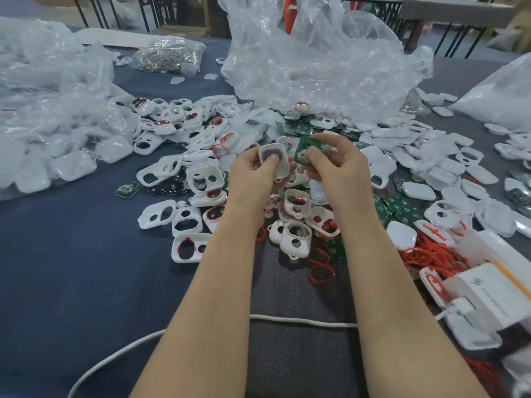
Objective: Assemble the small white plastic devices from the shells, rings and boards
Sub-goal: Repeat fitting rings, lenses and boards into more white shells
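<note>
We note: left hand (253, 170) grips white shell (274, 162), thumb inside; right hand (333, 165) pinches green board (303, 149) just beside it. Both above parts pile on counter (86, 254).

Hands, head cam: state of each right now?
Left hand: holding a white shell, thumb pressed into its hollow.
Right hand: pinching a green board.

My left hand (253, 173) hides part of the white rounded plastic shell (283, 168); my right hand (336, 165) covers part of the small green circuit board (301, 143). The right edge cuts off the white rectangular box (488, 294).
</note>
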